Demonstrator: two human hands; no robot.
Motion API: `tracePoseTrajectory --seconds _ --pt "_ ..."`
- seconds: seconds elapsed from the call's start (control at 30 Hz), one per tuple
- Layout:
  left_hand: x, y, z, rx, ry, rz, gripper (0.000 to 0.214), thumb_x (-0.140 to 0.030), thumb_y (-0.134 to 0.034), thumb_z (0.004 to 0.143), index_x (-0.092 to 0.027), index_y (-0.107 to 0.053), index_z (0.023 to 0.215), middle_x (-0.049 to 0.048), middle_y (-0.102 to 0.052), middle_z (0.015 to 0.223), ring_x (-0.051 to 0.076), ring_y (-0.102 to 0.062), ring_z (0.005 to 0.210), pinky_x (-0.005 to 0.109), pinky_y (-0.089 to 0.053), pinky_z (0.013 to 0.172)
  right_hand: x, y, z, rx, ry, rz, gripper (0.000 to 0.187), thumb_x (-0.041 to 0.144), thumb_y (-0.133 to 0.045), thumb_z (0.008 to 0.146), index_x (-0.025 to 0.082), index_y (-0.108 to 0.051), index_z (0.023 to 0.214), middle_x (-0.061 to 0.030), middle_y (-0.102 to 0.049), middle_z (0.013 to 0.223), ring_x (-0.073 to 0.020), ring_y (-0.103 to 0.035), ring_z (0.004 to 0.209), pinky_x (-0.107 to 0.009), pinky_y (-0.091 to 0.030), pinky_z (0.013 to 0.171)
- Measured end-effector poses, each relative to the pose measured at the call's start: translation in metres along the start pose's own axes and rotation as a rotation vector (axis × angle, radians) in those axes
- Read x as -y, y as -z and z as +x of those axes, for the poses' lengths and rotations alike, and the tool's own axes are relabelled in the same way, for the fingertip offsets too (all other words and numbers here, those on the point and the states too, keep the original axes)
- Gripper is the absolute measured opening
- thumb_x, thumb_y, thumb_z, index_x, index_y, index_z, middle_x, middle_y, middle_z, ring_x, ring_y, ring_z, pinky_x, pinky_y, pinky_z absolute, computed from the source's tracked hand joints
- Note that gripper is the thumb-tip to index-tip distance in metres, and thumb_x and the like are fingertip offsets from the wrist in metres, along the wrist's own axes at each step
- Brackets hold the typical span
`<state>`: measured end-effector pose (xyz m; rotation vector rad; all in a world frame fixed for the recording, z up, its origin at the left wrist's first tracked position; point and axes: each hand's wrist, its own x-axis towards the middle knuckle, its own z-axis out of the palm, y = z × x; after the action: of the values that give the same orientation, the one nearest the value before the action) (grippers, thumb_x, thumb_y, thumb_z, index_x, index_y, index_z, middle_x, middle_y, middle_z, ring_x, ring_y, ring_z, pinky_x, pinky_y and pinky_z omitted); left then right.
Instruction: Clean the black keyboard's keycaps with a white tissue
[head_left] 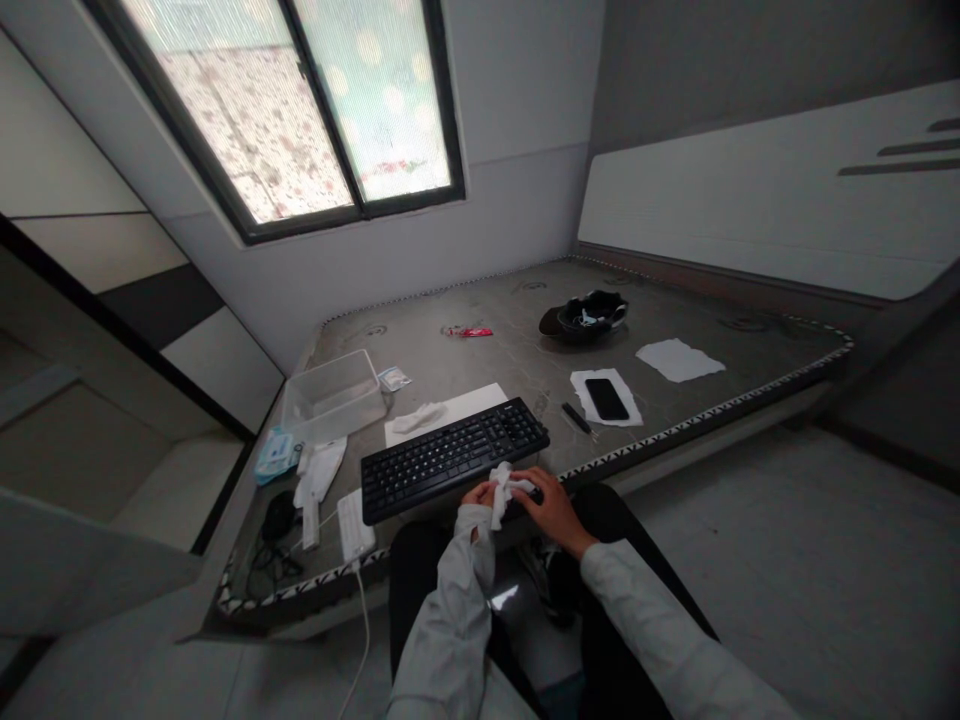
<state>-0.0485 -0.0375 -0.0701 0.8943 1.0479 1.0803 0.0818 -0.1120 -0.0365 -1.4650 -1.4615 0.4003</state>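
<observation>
My left hand (478,496) and my right hand (553,508) are close together above my lap, at the front edge of the mattress. Both are closed on a crumpled white tissue (500,492), which sticks up and hangs down between them. Something small and dark shows by the right fingers, too little of it to name. Just beyond the hands lies a black keyboard (454,450), tilted, with its near left corner close to the mattress edge. A white sheet of paper (487,397) lies partly under its far side, with another crumpled tissue (420,417) on it.
On the mattress (480,365) stand a clear plastic box (334,393) and a black cap (585,317). A phone (606,399) rests on white paper beside a dark screwdriver-like tool (576,417). At left are blue masks (276,455), a white power strip (355,525) and its hanging cable.
</observation>
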Motion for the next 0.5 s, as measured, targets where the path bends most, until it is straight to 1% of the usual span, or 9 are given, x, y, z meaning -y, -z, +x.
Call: tracePoseTrajectory --seconds 0.07,0.13,0.23,0.33,0.43,0.5 --pt "0.002 -0.001 0.000 -0.010 0.034 0.013 0.045 -0.046 -0.086 0.044 -0.010 -0.067 0.064 0.0099 -0.067 0.057 0.023 -0.065 0.052 0.034 -0.054 0.054 0.001 0.000 -0.001 -0.026 0.002 0.022 0.019 0.034 -0.058 0.087 0.024 -0.065 0.100 -0.0044 -0.066 0.100 -0.0223 -0.060 0.097 -0.035 -0.044 0.087" --pt "0.002 0.000 0.000 -0.024 0.052 0.026 0.045 -0.046 -0.086 0.042 -0.011 -0.068 0.063 0.0093 -0.067 0.057 0.022 -0.064 0.052 0.032 -0.053 0.054 0.002 0.000 -0.001 -0.028 0.009 0.035 0.015 0.030 -0.056 0.087 0.023 -0.065 0.096 -0.0046 -0.065 0.097 -0.0221 -0.060 0.095 -0.035 -0.044 0.086" --pt "-0.001 0.002 -0.002 -0.044 0.039 0.041 0.043 -0.047 -0.085 0.042 -0.013 -0.070 0.065 0.0083 -0.070 0.062 0.020 -0.065 0.057 0.029 -0.052 0.057 0.004 0.003 -0.001 0.037 0.040 0.044 0.017 0.025 -0.051 0.088 0.023 -0.065 0.096 -0.0048 -0.066 0.098 -0.0219 -0.060 0.097 -0.035 -0.042 0.088" --pt "-0.005 0.005 -0.006 -0.050 0.019 0.058 0.045 -0.048 -0.085 0.044 -0.013 -0.074 0.070 0.0089 -0.073 0.068 0.020 -0.067 0.062 0.027 -0.052 0.059 0.006 0.005 -0.001 0.075 0.037 0.035 0.020 0.029 -0.050 0.090 0.023 -0.067 0.099 -0.0052 -0.067 0.101 -0.0224 -0.060 0.098 -0.036 -0.041 0.089" --pt "-0.010 0.005 -0.009 -0.037 0.015 0.082 0.049 -0.050 -0.085 0.043 -0.012 -0.075 0.072 0.0097 -0.073 0.067 0.020 -0.066 0.059 0.027 -0.051 0.056 0.005 0.003 -0.001 0.059 0.000 -0.002 0.019 0.035 -0.055 0.088 0.023 -0.068 0.095 -0.0047 -0.069 0.096 -0.0225 -0.061 0.092 -0.036 -0.041 0.087" --pt "-0.012 0.005 -0.011 -0.043 -0.001 0.118 0.049 -0.050 -0.086 0.042 -0.011 -0.075 0.070 0.0102 -0.072 0.065 0.020 -0.066 0.057 0.028 -0.052 0.054 0.003 0.001 -0.001 0.068 -0.010 -0.017 0.018 0.035 -0.058 0.086 0.023 -0.068 0.094 -0.0046 -0.070 0.094 -0.0225 -0.061 0.089 -0.036 -0.042 0.085"
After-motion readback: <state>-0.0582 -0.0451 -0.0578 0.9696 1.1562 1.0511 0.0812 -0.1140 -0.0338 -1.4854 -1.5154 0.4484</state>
